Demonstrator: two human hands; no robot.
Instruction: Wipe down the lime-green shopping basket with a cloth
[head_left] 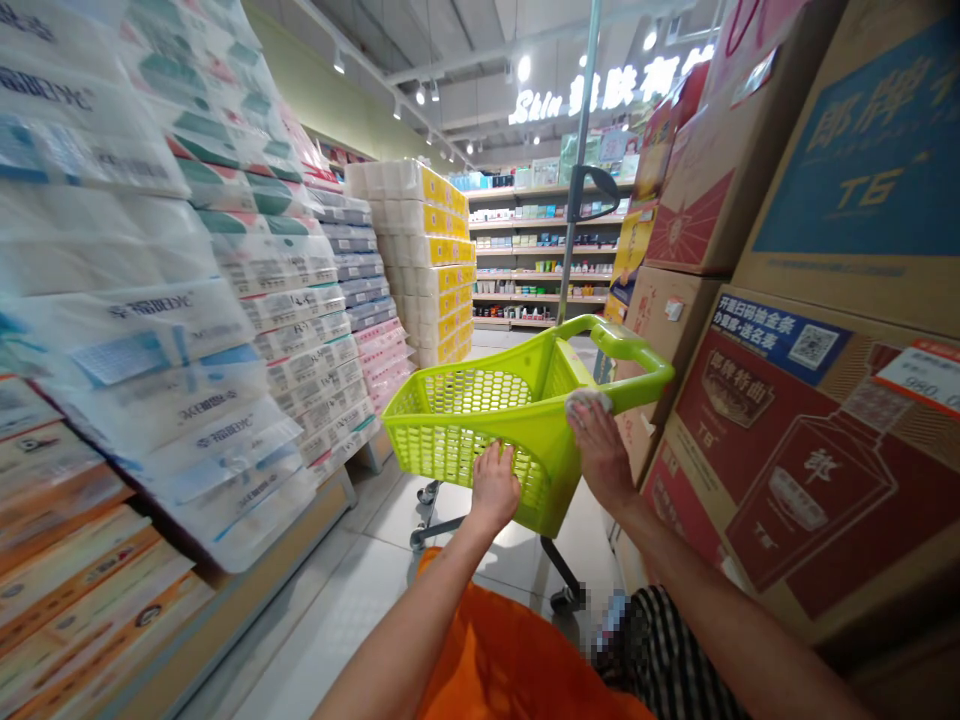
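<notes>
A bright green plastic shopping cart (431, 395) with mesh sides stands in front of me on dark legs with casters. My left hand (496, 487) has its fingers curled over the openings in the near side wall, holding the cart. At the rear corner, close to the handle, my right hand (600, 450) presses a crumpled white cloth (589, 401) against the rim. The fingers cover part of this cloth, and I cannot make out whether it is fabric or paper. No goods show inside the visible part of the basket.
Wrapped tissue packs (217, 400) are piled high on a low platform at the left. Printed cardboard boxes (810, 450) rise close at the right. A metal pole (587, 90) stands beyond the cart, before stocked shelves (525, 255). Pale floor tiles (330, 580) lie below.
</notes>
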